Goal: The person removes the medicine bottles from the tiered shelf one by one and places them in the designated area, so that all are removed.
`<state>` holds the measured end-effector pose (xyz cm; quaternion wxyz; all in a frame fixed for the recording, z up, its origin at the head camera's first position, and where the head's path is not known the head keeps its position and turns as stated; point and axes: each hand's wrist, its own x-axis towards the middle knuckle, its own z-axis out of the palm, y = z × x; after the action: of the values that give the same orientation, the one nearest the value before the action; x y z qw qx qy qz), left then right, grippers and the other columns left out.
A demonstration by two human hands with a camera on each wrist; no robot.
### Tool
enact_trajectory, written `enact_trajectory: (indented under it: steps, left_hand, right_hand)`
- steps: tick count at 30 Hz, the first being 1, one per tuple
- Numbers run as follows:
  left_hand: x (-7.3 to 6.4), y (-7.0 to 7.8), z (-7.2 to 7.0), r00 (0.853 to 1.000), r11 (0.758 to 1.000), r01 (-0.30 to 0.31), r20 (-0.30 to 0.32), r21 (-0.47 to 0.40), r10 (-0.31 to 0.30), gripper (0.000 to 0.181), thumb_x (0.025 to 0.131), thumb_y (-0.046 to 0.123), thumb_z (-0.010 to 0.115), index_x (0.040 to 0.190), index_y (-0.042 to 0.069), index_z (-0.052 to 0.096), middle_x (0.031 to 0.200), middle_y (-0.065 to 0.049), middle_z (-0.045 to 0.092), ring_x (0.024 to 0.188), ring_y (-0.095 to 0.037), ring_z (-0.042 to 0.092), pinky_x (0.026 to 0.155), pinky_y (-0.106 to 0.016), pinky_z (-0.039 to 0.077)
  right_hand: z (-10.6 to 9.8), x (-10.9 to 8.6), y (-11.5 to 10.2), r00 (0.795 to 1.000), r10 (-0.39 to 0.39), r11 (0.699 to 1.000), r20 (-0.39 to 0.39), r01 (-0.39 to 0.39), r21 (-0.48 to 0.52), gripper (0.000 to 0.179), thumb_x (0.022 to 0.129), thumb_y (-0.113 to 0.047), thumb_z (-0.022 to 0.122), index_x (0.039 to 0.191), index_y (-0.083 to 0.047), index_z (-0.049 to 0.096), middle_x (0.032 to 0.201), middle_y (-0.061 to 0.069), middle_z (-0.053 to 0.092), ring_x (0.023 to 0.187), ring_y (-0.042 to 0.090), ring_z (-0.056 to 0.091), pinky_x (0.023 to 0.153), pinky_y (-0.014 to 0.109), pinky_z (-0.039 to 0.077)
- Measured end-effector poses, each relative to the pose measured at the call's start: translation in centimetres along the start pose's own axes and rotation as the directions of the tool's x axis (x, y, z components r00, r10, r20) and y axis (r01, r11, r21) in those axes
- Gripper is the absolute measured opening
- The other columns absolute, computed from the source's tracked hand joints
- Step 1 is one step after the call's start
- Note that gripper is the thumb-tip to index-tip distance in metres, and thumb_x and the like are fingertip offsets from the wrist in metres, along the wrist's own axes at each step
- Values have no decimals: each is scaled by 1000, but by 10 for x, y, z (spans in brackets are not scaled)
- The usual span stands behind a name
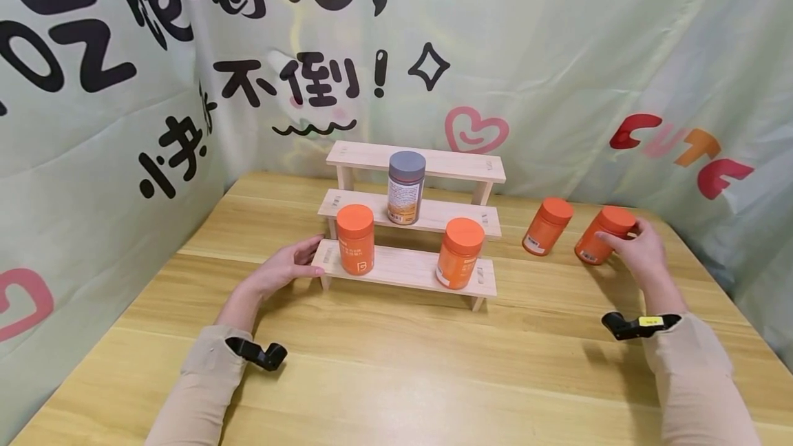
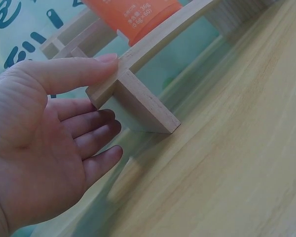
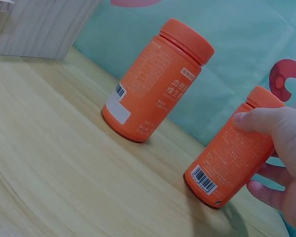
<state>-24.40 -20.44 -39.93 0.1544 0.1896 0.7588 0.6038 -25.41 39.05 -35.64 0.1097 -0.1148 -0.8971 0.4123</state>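
Observation:
In the head view, my right hand (image 1: pixel 644 253) grips an orange lidded bottle (image 1: pixel 605 236) standing at the right of the table, thumb on its near side. The right wrist view shows this bottle's barcode (image 3: pixel 203 179). A second orange bottle (image 1: pixel 548 227) stands just left of it. My left hand (image 1: pixel 287 268) holds the left end of the lowest step of a three-step wooden display rack (image 1: pixel 396 266). Its thumb lies on the board and the index fingertip meets the board's corner; the other fingers (image 2: pixel 96 138) extend beside the rack's leg.
On the lowest step stand an orange bottle (image 1: pixel 356 243) at left and another orange bottle (image 1: pixel 460 255) at right. A grey-lidded bottle (image 1: pixel 405 188) is on the middle step. Printed cloth (image 1: pixel 557 54) hangs behind and beside the wooden table (image 1: pixel 396 363).

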Motion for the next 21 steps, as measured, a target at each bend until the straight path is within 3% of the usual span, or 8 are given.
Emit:
enact_trajectory:
  steps: [3,8,11,16,19,21]
  left_hand:
    - [1,1,1,1000,1000,4,-4,7,-4,81,85,10,65,144,-9,13,149,-27,14,136,-40,16,110,-48,15]
    - [2,2,1,1000,1000,4,-13,27,-4,82,85,12,66,144,-9,13,149,-27,14,136,-39,17,110,-49,15]
    - [3,2,1,1000,1000,5,-13,28,-4,83,85,13,67,144,-9,14,150,-26,15,136,-39,17,110,-48,15]
    - [2,1,1,1000,1000,11,-6,18,-11,83,85,13,67,144,-9,13,150,-26,14,137,-38,16,110,-48,15]
    - [1,1,1,1000,1000,15,-9,18,-15,83,85,13,67,145,-8,13,150,-26,14,137,-39,16,110,-48,15]
    - [1,0,1,1000,1000,13,-12,20,-12,83,85,13,66,145,-8,13,150,-26,14,136,-39,16,110,-49,15]
  right_hand:
    - [0,1,1,1000,2,1000,8,-2,13,76,89,-34,58,140,10,23,139,32,30,120,43,33,91,41,41]
    - [-3,3,3,1000,-5,999,28,4,47,75,90,-29,59,140,11,21,139,33,27,117,40,34,76,14,42]
    - [-4,2,4,999,-30,998,34,28,62,72,90,-26,60,138,13,22,133,32,32,106,28,42,66,6,38]
    - [-7,2,13,996,-76,985,44,69,161,55,87,-24,64,130,-1,39,107,-3,47,85,-2,43,66,8,43]
    - [-10,-1,13,996,-82,970,45,69,232,49,87,-23,64,128,-10,41,96,-19,43,82,-7,44,66,8,45]
    - [-12,-6,6,996,-74,966,44,61,252,52,88,-21,63,131,-6,38,95,-20,43,82,-7,45,66,8,45]
